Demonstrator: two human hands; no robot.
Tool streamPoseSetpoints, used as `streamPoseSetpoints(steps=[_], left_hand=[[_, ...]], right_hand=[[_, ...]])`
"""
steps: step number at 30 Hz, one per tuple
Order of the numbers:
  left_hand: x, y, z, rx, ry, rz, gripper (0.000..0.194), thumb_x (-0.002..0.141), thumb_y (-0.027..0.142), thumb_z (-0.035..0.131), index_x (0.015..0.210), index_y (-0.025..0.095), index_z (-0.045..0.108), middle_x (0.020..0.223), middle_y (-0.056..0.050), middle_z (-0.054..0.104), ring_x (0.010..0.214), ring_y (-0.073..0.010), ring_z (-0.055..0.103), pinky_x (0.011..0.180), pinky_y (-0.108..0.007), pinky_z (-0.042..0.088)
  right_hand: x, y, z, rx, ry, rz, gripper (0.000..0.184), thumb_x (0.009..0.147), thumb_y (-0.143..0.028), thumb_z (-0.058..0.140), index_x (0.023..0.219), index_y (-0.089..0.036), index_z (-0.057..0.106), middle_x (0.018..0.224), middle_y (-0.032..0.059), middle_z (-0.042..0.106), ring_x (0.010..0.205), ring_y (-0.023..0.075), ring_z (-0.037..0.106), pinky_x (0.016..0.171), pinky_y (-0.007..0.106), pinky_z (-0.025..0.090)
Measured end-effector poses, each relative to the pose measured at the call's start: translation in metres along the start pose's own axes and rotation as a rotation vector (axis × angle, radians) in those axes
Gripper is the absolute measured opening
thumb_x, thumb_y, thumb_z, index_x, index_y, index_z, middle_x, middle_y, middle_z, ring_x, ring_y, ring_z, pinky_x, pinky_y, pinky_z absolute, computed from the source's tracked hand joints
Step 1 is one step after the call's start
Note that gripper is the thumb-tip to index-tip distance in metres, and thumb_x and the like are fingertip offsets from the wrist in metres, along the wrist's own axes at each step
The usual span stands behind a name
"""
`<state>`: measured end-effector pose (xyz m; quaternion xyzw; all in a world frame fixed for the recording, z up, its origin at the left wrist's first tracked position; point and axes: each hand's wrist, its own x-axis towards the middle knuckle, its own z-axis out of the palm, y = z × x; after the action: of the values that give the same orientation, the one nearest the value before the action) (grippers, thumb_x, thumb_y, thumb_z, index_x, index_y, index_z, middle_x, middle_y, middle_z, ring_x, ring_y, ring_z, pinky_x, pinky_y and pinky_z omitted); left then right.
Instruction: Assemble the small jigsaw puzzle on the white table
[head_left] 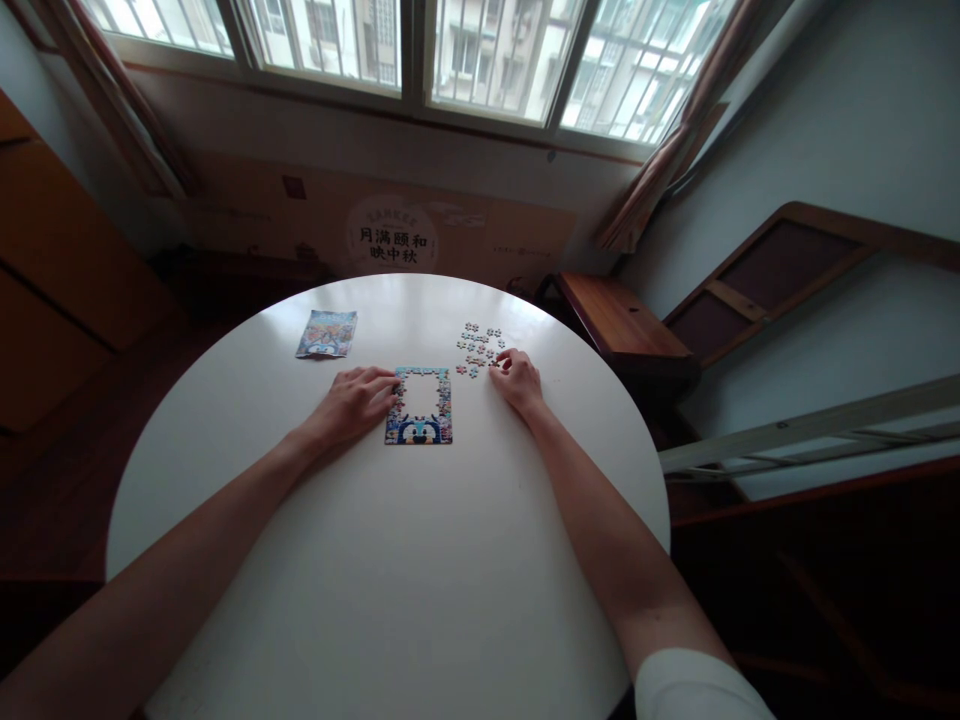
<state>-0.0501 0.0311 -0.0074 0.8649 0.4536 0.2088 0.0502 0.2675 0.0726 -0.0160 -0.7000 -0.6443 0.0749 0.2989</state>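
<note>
A partly assembled jigsaw puzzle lies flat in the middle of the white table, its border and lower part filled around a bare centre. A cartoon face with dark blue and white shows along its bottom. My left hand rests at the puzzle's left edge, fingers stretched and fingertips touching it. To the right of the puzzle, several loose jigsaw pieces are spread in a small group. At that group's lower right, my right hand is curled, thumb and forefinger closing on a small jigsaw piece partly hidden by the fingertips.
A printed picture sheet or packet lies at the table's back left. The round white table has a curved edge all round. A wooden bench stands beyond it on the right, below barred windows.
</note>
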Motion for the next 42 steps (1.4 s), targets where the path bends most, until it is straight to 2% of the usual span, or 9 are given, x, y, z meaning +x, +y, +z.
streamPoseSetpoints(steps=[18, 25, 31, 35, 38, 42], left_hand=[[-0.001, -0.003, 0.002, -0.009, 0.009, -0.004, 0.035, 0.092, 0.043, 0.046, 0.119, 0.029, 0.064, 0.126, -0.005, 0.062, 0.114, -0.0259, 0.055, 0.1, -0.044, 0.037], [-0.001, 0.001, -0.001, -0.019, -0.001, -0.021, 0.035, 0.092, 0.043, 0.046, 0.119, 0.029, 0.064, 0.126, -0.005, 0.062, 0.115, -0.0267, 0.054, 0.1, -0.046, 0.036], [0.0, 0.001, -0.001, 0.008, 0.004, -0.011, 0.035, 0.093, 0.043, 0.045, 0.118, 0.027, 0.064, 0.126, -0.005, 0.063, 0.114, -0.0258, 0.056, 0.099, -0.044, 0.037], [0.0, 0.0, 0.0, 0.013, 0.006, -0.001, 0.035, 0.093, 0.043, 0.044, 0.118, 0.028, 0.064, 0.127, -0.004, 0.062, 0.114, -0.0252, 0.055, 0.099, -0.043, 0.036], [0.0, 0.001, -0.001, 0.013, 0.002, -0.005, 0.035, 0.093, 0.043, 0.044, 0.118, 0.028, 0.064, 0.127, -0.004, 0.062, 0.115, -0.0254, 0.055, 0.099, -0.043, 0.037], [0.0, 0.001, 0.0, 0.009, 0.003, -0.017, 0.035, 0.092, 0.043, 0.045, 0.117, 0.028, 0.064, 0.127, -0.004, 0.062, 0.113, -0.0258, 0.056, 0.098, -0.044, 0.037]], right_hand=[[-0.001, -0.001, -0.001, 0.019, 0.005, -0.043, 0.018, 0.078, -0.026, 0.058, 0.095, -0.022, 0.06, 0.085, 0.0009, 0.064, 0.08, 0.018, 0.061, 0.083, 0.034, 0.044], [-0.001, -0.002, -0.003, 0.125, 0.009, -0.009, 0.016, 0.078, -0.024, 0.059, 0.094, -0.023, 0.059, 0.081, -0.0011, 0.067, 0.073, 0.016, 0.061, 0.078, 0.032, 0.046], [-0.002, -0.003, -0.005, 0.183, 0.065, -0.022, 0.011, 0.081, -0.024, 0.056, 0.091, -0.022, 0.06, 0.081, 0.0007, 0.068, 0.068, 0.0154, 0.06, 0.075, 0.032, 0.048], [-0.003, -0.013, -0.004, 0.248, 0.111, -0.059, 0.011, 0.082, -0.026, 0.056, 0.091, -0.021, 0.061, 0.082, 0.002, 0.069, 0.068, 0.0153, 0.06, 0.075, 0.031, 0.048], [-0.011, -0.033, 0.004, 0.422, 0.041, -0.148, 0.013, 0.082, -0.029, 0.058, 0.091, -0.021, 0.061, 0.086, 0.0029, 0.069, 0.075, 0.0153, 0.062, 0.071, 0.028, 0.049], [-0.029, -0.061, 0.018, 0.608, -0.211, -0.361, 0.009, 0.078, -0.027, 0.065, 0.084, -0.02, 0.065, 0.077, 0.0001, 0.069, 0.069, 0.0129, 0.06, 0.066, 0.025, 0.046]])
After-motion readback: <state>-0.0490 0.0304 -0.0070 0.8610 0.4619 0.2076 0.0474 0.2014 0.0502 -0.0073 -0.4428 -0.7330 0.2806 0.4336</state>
